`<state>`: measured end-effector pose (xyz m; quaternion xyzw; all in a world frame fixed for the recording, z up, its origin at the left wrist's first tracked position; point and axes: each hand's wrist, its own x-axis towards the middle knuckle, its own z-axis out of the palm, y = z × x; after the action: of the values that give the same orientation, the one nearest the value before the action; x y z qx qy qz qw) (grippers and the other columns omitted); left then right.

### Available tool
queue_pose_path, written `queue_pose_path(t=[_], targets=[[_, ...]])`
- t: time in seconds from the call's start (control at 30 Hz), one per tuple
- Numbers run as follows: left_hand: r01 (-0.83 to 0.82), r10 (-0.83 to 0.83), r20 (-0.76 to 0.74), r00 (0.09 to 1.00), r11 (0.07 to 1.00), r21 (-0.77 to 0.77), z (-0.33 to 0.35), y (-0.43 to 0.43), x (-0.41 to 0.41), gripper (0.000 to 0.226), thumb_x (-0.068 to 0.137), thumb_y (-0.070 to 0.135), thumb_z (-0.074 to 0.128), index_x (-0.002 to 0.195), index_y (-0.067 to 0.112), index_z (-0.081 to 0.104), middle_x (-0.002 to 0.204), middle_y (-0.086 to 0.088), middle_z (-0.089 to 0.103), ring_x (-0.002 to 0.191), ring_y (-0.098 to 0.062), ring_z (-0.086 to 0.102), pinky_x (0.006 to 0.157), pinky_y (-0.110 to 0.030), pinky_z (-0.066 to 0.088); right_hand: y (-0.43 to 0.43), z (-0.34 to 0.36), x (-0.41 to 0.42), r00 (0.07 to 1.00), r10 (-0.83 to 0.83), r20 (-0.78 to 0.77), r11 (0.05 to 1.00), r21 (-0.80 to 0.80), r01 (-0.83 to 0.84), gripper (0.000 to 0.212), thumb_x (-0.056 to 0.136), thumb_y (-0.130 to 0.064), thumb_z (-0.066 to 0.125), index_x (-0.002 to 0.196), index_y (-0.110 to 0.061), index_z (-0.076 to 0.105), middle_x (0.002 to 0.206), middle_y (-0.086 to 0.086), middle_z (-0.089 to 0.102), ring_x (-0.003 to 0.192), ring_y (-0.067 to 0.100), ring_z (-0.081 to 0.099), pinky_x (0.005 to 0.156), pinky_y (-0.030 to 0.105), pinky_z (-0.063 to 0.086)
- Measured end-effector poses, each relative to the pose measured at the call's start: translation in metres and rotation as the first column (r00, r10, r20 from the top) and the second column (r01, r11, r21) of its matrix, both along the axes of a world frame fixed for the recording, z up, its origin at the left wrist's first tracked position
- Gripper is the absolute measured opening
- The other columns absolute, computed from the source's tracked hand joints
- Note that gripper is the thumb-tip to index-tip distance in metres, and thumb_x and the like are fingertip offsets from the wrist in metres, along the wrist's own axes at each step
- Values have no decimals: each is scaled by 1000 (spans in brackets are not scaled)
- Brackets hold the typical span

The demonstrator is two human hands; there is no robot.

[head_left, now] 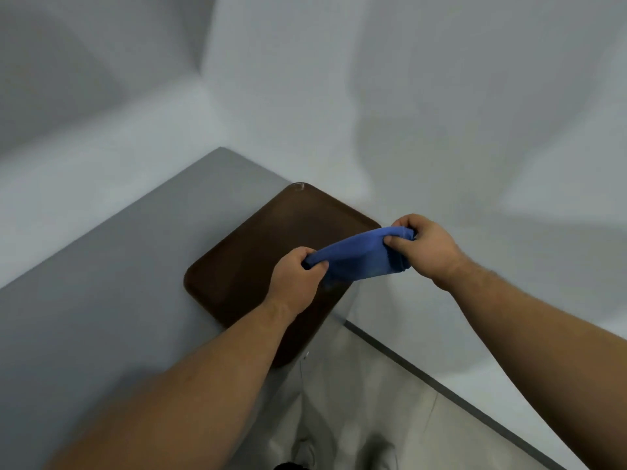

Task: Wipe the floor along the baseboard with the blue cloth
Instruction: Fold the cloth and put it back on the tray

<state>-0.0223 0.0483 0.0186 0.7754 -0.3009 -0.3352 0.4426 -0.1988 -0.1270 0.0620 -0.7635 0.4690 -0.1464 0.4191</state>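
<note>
The fingers point(314, 264) of the left hand point(298, 276) are clamped on one end of the blue cloth point(359, 257); those of the right hand point(425, 245) pinch the other end. The cloth hangs stretched between both hands, in the air above a brown tray point(244, 259). The tray lies on a grey counter point(101, 283) set in a corner of white walls. To the right, a dark baseboard point(441, 388) borders the pale floor point(390, 418).

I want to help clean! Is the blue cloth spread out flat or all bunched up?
Bunched up. The blue cloth is gathered into a thick roll, held in the air between the left hand and right hand.
</note>
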Motion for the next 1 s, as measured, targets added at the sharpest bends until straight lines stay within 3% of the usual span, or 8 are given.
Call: queue_pose_path(t=[0.2,0.27,0.37,0.47,0.57,0.7,0.8,1.0], targets=[[-250,283,-317,905,958,140,-26,-38,-1,11,100,27,61,109,22,63,112,-5,68,100,-22,69,92,-47,60,-54,-35,46,997,-59,-54,984,165,67,32,88,-32,74,115,-20,62,108,7,67,101,28,64,81,45,58],[-303,353,-355,865,934,191,-33,-49,-1,18,99,26,62,116,19,61,115,-8,66,103,-26,68,94,-50,59,-68,-45,59,998,-9,-66,975,220,24,39,85,-23,76,121,-19,61,113,13,67,104,32,65,91,51,58],[-347,407,-353,843,911,221,-44,-61,0,24,98,23,64,121,17,59,117,-10,65,104,-28,68,93,-50,59,-81,-58,72,995,42,-92,964,264,-16,65,83,-4,71,140,-28,49,117,15,65,100,32,65,86,47,60],[-328,390,-224,893,906,268,-55,-64,0,29,93,17,69,120,15,59,110,-8,66,96,-25,69,84,-46,63,-90,-74,78,973,163,-162,978,153,-138,71,87,0,66,148,-27,42,129,14,62,111,33,62,91,37,55],[-313,285,134,949,900,303,-57,-61,-5,41,85,19,73,123,18,58,106,2,62,86,-14,63,66,-30,54,-94,-86,75,938,249,-239,958,-78,-274,61,87,-8,67,143,-19,48,127,11,64,113,32,62,87,28,46],[-205,48,579,814,956,210,-62,-56,-17,45,85,31,71,127,23,56,121,-1,51,106,-20,52,81,-35,53,-92,-95,68,912,305,-275,829,-395,-397,30,85,-21,70,115,-22,68,116,4,61,105,25,57,83,31,45],[-111,-109,632,767,948,298,-69,-52,-25,34,88,36,67,120,25,61,120,-1,52,108,-22,50,86,-39,54,-88,-101,65,811,390,-436,724,-398,-563,19,90,-32,65,107,-28,74,110,0,67,98,23,61,85,40,52],[-58,-160,615,772,946,319,-68,-47,-23,36,90,37,64,124,24,60,123,-2,51,110,-23,49,86,-43,56,-79,-99,64,811,378,-446,785,-311,-536,24,92,-38,61,111,-29,73,105,2,71,90,22,66,87,44,56]])
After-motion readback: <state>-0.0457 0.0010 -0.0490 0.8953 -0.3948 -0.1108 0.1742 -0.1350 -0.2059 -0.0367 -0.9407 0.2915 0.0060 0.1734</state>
